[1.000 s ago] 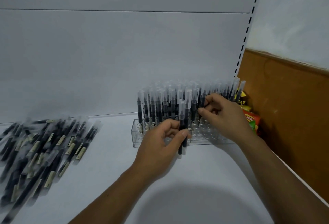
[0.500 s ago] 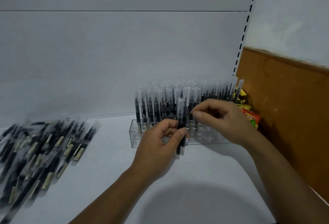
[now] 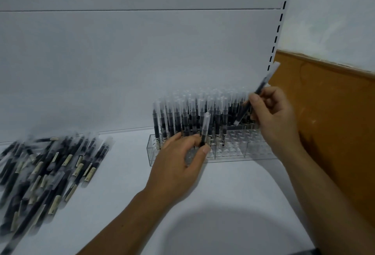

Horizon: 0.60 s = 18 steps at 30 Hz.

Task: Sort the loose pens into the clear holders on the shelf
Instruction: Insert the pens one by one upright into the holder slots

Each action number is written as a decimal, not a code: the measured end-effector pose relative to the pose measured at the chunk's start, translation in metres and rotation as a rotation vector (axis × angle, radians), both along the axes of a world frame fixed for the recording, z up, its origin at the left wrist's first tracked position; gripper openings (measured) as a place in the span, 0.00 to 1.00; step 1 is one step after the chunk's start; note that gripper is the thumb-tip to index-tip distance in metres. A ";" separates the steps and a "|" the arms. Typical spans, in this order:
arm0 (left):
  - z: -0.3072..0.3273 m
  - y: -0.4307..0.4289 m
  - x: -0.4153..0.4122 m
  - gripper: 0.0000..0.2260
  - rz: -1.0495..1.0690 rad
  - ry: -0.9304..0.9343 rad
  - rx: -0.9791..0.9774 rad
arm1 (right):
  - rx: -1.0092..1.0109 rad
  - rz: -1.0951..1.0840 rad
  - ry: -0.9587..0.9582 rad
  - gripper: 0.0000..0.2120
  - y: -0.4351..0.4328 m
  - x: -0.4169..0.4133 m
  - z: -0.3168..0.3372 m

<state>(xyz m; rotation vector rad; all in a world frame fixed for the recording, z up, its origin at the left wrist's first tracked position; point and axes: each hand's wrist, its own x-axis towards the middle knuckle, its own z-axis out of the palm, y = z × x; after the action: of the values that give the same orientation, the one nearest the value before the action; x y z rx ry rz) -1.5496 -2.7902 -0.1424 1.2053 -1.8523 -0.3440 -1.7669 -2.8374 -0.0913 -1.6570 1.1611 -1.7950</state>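
The black pen with a clear cap [image 3: 268,75] has passed from the left hand [image 3: 178,163] to the right hand [image 3: 272,117], whose thumb and fingers pinch it, tilted, above the clear acrylic holder's [image 3: 243,153] right end. The left hand now pinches 1 upright pen [image 3: 205,127] at the holder's front. Empty sockets [image 3: 241,135] wait front-right; the brown wooden panel [image 3: 334,123] crowds that side, and the loose pen pile [image 3: 46,167] lies well left.

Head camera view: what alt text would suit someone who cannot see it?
The left hand holds an upright pen and the right hand a tilted pen at a partly filled clear holder on a white shelf. Loose pens lie piled at left.
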 end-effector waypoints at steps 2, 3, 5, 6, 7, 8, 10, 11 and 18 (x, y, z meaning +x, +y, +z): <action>-0.001 -0.002 0.001 0.11 0.010 -0.001 0.022 | 0.007 -0.032 0.051 0.03 -0.005 0.000 -0.006; -0.001 -0.002 0.001 0.10 0.011 0.000 0.025 | 0.010 -0.044 0.084 0.03 -0.007 0.001 -0.008; 0.000 -0.002 0.001 0.09 0.014 -0.006 0.027 | 0.011 -0.049 0.143 0.03 -0.010 0.004 -0.013; 0.000 -0.002 0.002 0.08 0.020 -0.011 0.027 | 0.021 -0.042 0.170 0.03 -0.011 0.005 -0.015; 0.000 -0.002 0.002 0.08 0.029 -0.016 0.026 | 0.037 -0.035 0.202 0.03 -0.012 0.006 -0.018; 0.001 -0.002 0.003 0.08 0.038 -0.018 0.025 | 0.057 -0.032 0.243 0.03 -0.014 0.006 -0.020; 0.001 -0.002 0.005 0.07 0.052 -0.010 0.025 | 0.091 -0.025 0.355 0.03 -0.017 0.009 -0.023; 0.001 -0.002 0.006 0.07 0.056 -0.005 0.027 | 0.106 -0.017 0.406 0.03 -0.018 0.011 -0.024; 0.002 -0.002 0.009 0.07 0.069 0.019 0.039 | 0.159 -0.042 0.471 0.05 -0.016 0.011 -0.020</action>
<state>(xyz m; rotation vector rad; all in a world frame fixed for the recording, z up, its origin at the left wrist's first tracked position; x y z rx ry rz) -1.5402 -2.7922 -0.1408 1.2852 -1.7908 -0.3534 -1.7554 -2.8538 -0.1111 -2.0297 1.4974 -1.3239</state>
